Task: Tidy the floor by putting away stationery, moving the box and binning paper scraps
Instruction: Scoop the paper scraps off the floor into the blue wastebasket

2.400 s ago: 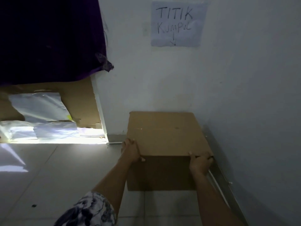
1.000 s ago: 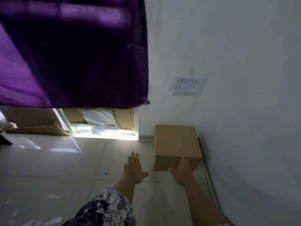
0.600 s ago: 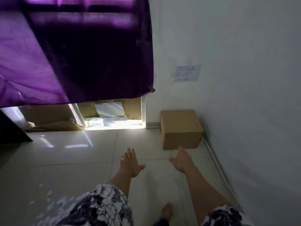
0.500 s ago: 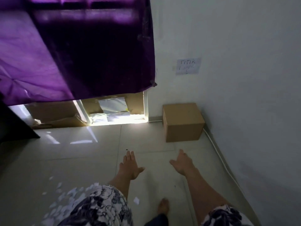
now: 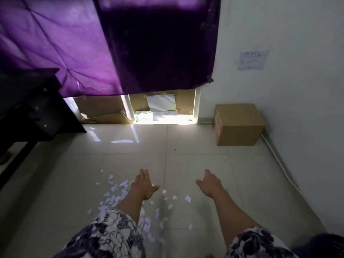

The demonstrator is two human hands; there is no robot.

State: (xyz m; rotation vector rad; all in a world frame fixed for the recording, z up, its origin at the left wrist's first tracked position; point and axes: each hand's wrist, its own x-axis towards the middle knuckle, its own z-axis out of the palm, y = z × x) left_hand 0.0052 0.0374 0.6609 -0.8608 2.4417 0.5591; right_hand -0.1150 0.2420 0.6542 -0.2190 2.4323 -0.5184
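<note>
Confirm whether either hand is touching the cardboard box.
No, the left hand and right hand are open and empty, well apart from the cardboard box.

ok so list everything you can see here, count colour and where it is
cardboard box: one, brown, on the floor in the far right corner by the wall
paper scraps: many, white, scattered on the floor around the left forearm
curtain: one, purple, hanging across the top
paper sign: one, pale, on the wall above the box
cardboard sheets: several, brown, in the lit gap below the curtain
furniture: one piece, black, left edge
cable: one, white, along the foot of the right wall
floor: pale tiles
sleeves: two, black-and-white floral, bottom edge
left hand: open, empty, beside the scraps
right hand: open, empty, over bare tile
</note>
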